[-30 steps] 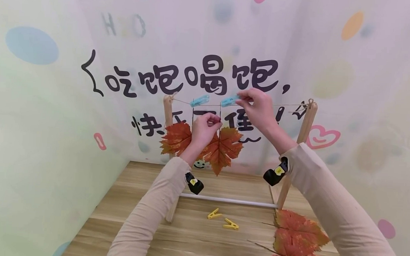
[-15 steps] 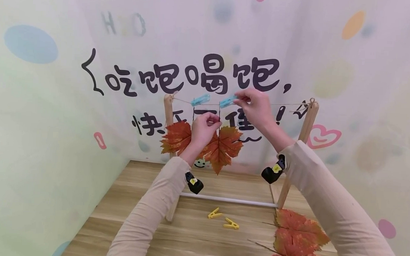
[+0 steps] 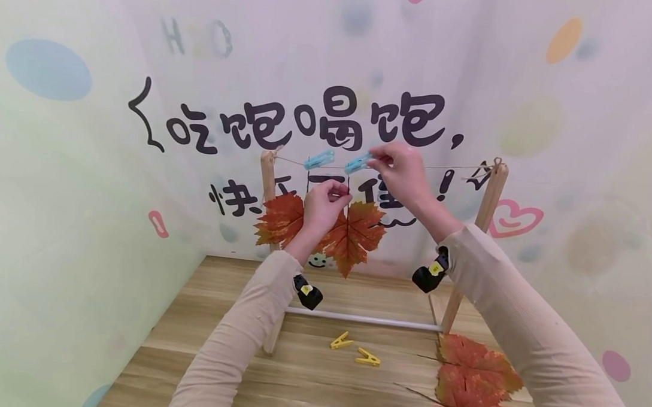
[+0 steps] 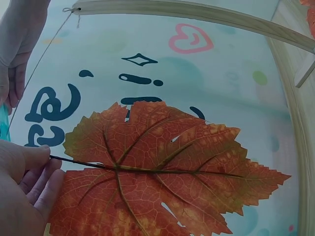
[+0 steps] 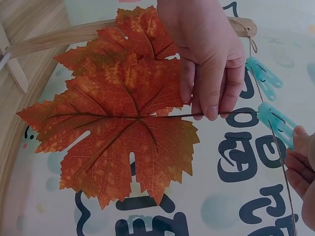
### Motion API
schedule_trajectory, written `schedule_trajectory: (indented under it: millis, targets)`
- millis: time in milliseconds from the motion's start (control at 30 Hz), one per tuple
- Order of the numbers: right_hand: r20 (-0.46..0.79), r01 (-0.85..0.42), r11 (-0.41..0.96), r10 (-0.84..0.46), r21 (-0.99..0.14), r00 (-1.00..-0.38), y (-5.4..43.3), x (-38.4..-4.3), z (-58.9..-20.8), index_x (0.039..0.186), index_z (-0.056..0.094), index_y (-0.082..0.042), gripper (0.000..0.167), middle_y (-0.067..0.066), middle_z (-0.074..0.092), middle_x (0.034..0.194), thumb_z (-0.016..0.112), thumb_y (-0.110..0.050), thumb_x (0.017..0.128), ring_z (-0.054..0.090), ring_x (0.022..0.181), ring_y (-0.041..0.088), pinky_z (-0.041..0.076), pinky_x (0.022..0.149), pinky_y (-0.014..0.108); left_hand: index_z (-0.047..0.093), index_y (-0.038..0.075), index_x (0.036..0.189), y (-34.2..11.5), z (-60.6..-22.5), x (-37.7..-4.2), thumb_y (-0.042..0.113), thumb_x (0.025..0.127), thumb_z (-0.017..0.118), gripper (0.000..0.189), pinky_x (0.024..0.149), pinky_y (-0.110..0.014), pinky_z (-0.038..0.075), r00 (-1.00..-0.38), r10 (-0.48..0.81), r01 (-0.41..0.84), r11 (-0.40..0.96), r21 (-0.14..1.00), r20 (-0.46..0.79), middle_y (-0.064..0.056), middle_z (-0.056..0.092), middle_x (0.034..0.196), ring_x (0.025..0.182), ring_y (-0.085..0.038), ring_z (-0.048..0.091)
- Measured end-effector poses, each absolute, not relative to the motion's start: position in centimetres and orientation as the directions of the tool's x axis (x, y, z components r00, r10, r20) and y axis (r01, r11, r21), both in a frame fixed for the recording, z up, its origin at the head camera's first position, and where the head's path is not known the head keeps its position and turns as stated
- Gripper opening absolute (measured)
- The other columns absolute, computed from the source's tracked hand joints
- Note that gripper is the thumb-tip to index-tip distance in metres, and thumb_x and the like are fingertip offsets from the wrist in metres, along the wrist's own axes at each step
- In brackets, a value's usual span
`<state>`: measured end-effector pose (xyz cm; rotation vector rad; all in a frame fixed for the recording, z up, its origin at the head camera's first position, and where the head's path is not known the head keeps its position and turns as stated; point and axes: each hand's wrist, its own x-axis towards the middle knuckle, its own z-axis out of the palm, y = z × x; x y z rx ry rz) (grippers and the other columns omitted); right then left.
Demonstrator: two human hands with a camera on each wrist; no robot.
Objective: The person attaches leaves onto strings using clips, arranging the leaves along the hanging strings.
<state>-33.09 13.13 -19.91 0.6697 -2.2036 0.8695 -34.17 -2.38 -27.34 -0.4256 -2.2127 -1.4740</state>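
Observation:
In the head view, my left hand (image 3: pixel 324 208) pinches the thin dark stem of an orange-red maple leaf (image 3: pixel 353 235) between thumb and fingers. This leaf (image 4: pixel 162 169) fills much of the left wrist view. My right hand (image 3: pixel 405 173) pinches the handle end of a light blue clothespin (image 3: pixel 357 164). In the right wrist view, the nose of that clothespin (image 5: pixel 275 122) sits over the string (image 5: pixel 287 189) at the top of the stem. To the left, a second blue clothespin (image 3: pixel 319 160) clips another maple leaf (image 3: pixel 281 219) to the string, partly behind my left hand.
The string runs between two wooden posts (image 3: pixel 488 203), joined low down by a white rod (image 3: pixel 365 319). Two yellow clothespins (image 3: pixel 367 356) lie on the wooden table (image 3: pixel 192 324). More maple leaves (image 3: pixel 473 370) lie at the right. A printed wall stands behind.
My right hand and the blue clothespin have shifted slightly left and down, onto the string at the stem's top. My left hand stays in place on the stem.

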Motion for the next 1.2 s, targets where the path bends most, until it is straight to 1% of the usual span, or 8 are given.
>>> schedule_trajectory:
  millis: [367,567,767,933,1033,1200]
  targets:
    - [0.721,-0.647,0.649,-0.212,-0.401,-0.659,13.2,-33.2,-19.9,0.099,0.066,0.007,0.020,0.017,0.064,0.089,0.065,-0.003,0.082,0.058,0.078,0.024,0.049,0.071,0.031,0.066,0.003,0.091,-2.4,-27.3,-34.2,0.012,0.082,0.067,0.013,0.075,-0.025,0.052,-0.858,0.007,0.476,0.386,0.790,0.513,-0.009,0.067,0.089,0.080,-0.018,0.064]
    - [0.716,-0.654,0.643,-0.227,-0.399,-0.660,13.4,-33.3,-20.0,0.102,0.065,0.007,0.023,0.017,0.063,0.089,0.065,-0.006,0.082,0.058,0.082,0.024,0.050,0.077,0.033,0.066,0.003,0.092,-2.3,-27.1,-34.2,0.011,0.081,0.067,0.014,0.074,-0.025,0.052,-0.853,0.003,0.480,0.395,0.783,0.522,-0.010,0.067,0.089,0.080,-0.019,0.065]
    - [0.691,-0.646,0.636,-0.235,-0.423,-0.684,13.5,-33.3,-19.9,0.108,0.062,0.006,0.028,0.018,0.064,0.097,0.064,-0.010,0.085,0.057,0.091,0.026,0.048,0.085,0.039,0.066,0.000,0.093,-2.3,-27.1,-34.3,0.012,0.082,0.067,0.016,0.075,-0.026,0.052,-0.847,0.008,0.489,0.405,0.772,0.532,-0.011,0.067,0.089,0.080,-0.019,0.065]
    - [0.680,-0.637,0.620,-0.217,-0.459,-0.701,13.7,-33.2,-20.0,0.114,0.060,0.004,0.035,0.018,0.062,0.107,0.065,-0.013,0.084,0.057,0.098,0.028,0.046,0.089,0.040,0.066,0.001,0.092,-2.5,-27.2,-34.3,0.011,0.082,0.067,0.015,0.075,-0.026,0.052,-0.838,0.000,0.499,0.403,0.767,0.545,-0.011,0.067,0.088,0.080,-0.019,0.065]
    - [0.701,-0.648,0.612,-0.204,-0.453,-0.683,13.9,-32.9,-20.2,0.115,0.060,0.003,0.037,0.018,0.062,0.110,0.067,-0.013,0.083,0.057,0.099,0.028,0.046,0.089,0.039,0.066,0.001,0.091,-2.5,-27.4,-34.2,0.010,0.081,0.068,0.013,0.075,-0.026,0.052,-0.832,-0.004,0.505,0.405,0.762,0.554,-0.011,0.068,0.088,0.079,-0.019,0.065]
    - [0.775,-0.704,0.597,-0.206,-0.384,-0.597,14.4,-32.4,-20.6,0.110,0.062,0.002,0.032,0.015,0.063,0.104,0.067,-0.012,0.082,0.057,0.097,0.026,0.046,0.087,0.035,0.067,0.000,0.089,-2.5,-27.5,-34.2,0.008,0.080,0.069,0.012,0.074,-0.026,0.052,-0.819,-0.003,0.523,0.405,0.750,0.573,-0.011,0.068,0.086,0.078,-0.020,0.065]
